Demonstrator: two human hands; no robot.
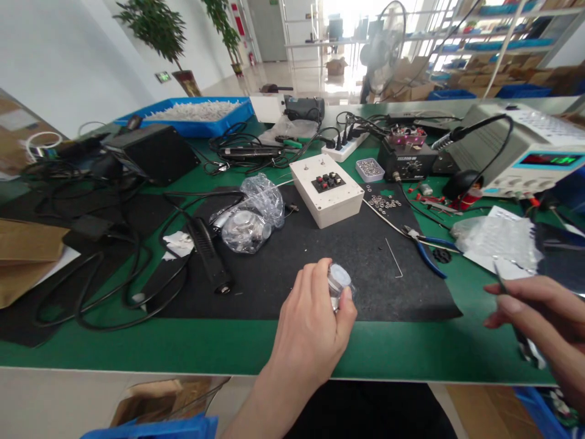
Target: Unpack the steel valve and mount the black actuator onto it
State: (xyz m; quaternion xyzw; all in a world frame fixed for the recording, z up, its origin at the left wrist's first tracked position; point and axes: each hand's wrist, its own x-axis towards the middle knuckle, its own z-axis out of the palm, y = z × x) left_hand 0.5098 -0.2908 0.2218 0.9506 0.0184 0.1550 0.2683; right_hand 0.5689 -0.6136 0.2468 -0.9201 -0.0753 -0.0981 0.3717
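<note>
In the head view, the left hand (312, 317) is closed around a small, round, pale-topped part in clear wrapping (339, 277), held over the near edge of a black mat (283, 277) on the green worktop (219, 347). At 3 o'clock from it, the right hand (546, 314) grips a slim dark pair of tweezers (520, 341), tips pointing towards 11 o'clock.

Taking the left hand as the dial's centre, a white plastic box with red and black terminals (338, 210) sits at 12 o'clock. At 11 o'clock lies a bundle of clear plastic bag around a round metallic part (248, 230); at 10, a black ribbed handle with a cable (209, 256). Small metal nuts (384, 204) are scattered at 1 o'clock. At 2 o'clock lie a thin L-shaped metal key (393, 259) and, farther out, blue-handled cutting pliers (427, 253), with a pale boxy power supply (516, 143) beyond.
</note>
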